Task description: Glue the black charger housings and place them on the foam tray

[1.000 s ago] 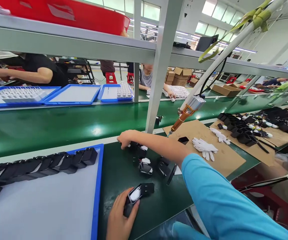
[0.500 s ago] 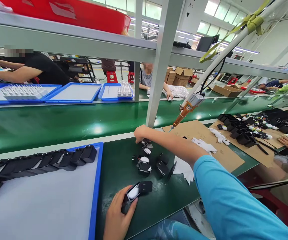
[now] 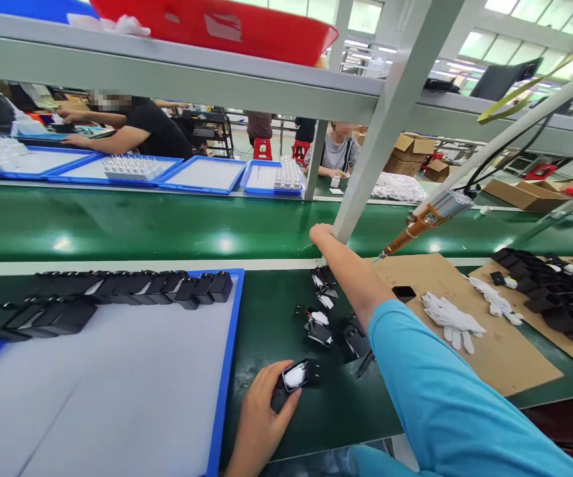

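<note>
The left hand (image 3: pixel 259 424) rests low on the green bench (image 3: pixel 266 311), fingers and thumb closed around a small black part (image 3: pixel 298 375) with a white insert showing, the part's underside touching the bench. Just beyond it lie loose parts (image 3: pixel 318 328) of the same kind, scattered in a small cluster. The right hand (image 3: pixel 322 234), on an arm in a blue sleeve (image 3: pixel 440 397), is stretched forward across that cluster to the foot of a grey post (image 3: pixel 365 179). Its fingers curl away from view, so whether it holds anything cannot be told. To the left sits a blue-rimmed tray (image 3: pixel 225 344) with a row (image 3: pixel 167 286) of black parts along its far edge. To the right is cardboard (image 3: pixel 509 358) with white gloves (image 3: pixel 452 319) on it, and an orange screwdriver (image 3: pixel 410 237) hangs above, tip down. Behind runs a green belt (image 3: pixel 167 225), with other people seated across it. Judged from this, the step in hand is steadying one part while the other hand reaches at the far edge of the bench. Bringing the two hands together calls for drawing the right arm back over the cluster without knocking it.
</note>
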Available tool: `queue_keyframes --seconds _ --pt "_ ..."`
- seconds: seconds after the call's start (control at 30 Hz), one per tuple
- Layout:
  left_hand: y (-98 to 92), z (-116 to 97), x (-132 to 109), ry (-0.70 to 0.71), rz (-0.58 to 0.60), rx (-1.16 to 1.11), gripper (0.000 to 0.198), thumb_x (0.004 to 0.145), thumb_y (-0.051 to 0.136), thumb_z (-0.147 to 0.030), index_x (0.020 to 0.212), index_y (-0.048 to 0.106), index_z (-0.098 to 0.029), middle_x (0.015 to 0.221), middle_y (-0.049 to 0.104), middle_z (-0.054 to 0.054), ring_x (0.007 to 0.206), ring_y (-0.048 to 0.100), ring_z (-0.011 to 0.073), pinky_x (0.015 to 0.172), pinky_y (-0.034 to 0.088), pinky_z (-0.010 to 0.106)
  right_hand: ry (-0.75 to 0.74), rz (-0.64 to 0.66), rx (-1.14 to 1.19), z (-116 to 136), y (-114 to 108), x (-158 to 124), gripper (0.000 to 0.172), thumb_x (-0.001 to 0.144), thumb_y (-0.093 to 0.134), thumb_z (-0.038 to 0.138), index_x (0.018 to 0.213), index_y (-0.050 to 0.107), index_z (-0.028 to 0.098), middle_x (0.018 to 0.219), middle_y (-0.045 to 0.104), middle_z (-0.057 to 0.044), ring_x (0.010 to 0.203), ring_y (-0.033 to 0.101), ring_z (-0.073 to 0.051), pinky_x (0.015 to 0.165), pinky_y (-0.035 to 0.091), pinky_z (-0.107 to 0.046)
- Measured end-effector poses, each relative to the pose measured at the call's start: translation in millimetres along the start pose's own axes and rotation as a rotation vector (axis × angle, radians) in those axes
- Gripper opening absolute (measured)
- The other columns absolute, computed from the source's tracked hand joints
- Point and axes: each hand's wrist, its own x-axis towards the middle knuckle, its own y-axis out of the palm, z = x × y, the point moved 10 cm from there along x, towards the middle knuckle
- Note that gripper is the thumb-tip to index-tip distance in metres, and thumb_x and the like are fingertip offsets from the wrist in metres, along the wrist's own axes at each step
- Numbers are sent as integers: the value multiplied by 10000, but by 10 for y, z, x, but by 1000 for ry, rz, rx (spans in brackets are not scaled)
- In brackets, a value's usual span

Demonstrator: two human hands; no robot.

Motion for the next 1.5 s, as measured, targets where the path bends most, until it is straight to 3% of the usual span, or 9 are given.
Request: queue_keyframes --seconds 0.17,0.3,0.47,0.57,0.67,0.77,0.9,1.1,1.5 --pt "-8 -29 13 17 3 14 304 858 604 -326 1132 658 -207 1061 709 100 856 671 230 720 568 354 -91 436 -110 291 322 -141 314 934 575 347 1180 592 153 1178 627 -85 995 641 -189 850 557 -392" --pt "-13 -47 23 49 -4 51 298 859 605 -306 1139 645 -210 1048 705 85 841 658 220 723 556 355 -252 533 -120 745 437 -500 323 803 719 327 1067 687 144 1059 704 -102 984 674 -261 822 551 -375" --pt "-38 -114 3 94 -39 98 281 843 638 -305 1104 640 -201 1008 702 70 834 643 213 720 539 340 -334 433 -109 958 259 -1057 335 823 674 269 1124 665 123 1173 659 -193 1111 622 -357 872 522 -437" --pt "-47 -135 -12 75 -50 119 262 841 646 -321 1075 641 -202 976 693 64 826 633 208 711 529 329 -388 235 7 840 -211 -1549 405 966 460 353 1336 497 192 1323 574 -130 1244 536 -280 968 481 -395" --pt "-56 -144 -15 61 -57 122 250 840 648 -324 1056 636 -198 946 683 58 810 625 199 692 520 314 -410 -15 417 568 -701 -2267 311 972 447 384 1247 548 282 1148 663 -39 1053 639 -167 906 516 -286" --pt "-31 -170 -17 88 -42 126 243 832 652 -305 1047 627 -196 954 682 54 829 625 196 711 517 311 -285 -31 660 267 -528 -2949 200 955 494 368 1114 612 334 939 697 -25 794 672 -127 718 554 -246" --pt "69 -238 -49 130 27 128 231 844 640 -310 1045 611 -200 991 688 51 898 633 200 783 515 321 -186 31 769 236 176 -3484 305 921 558 330 1226 572 319 1156 656 -72 717 670 -133 600 592 -261" --pt "178 -328 -140 100 173 42 226 842 612 -262 1057 611 -194 1011 691 58 938 644 198 841 516 329 -207 -210 773 298 430 -3584 258 959 480 223 1120 678 260 1212 672 -86 1100 666 -186 935 578 -337" --pt "269 -325 -213 1 219 -3 582 790 714 -273 1315 466 -230 1319 550 116 1065 615 215 949 506 389 -205 -41 993 329 477 -3481 359 941 418 127 1186 654 241 1155 708 -67 1019 696 -158 913 577 -315"
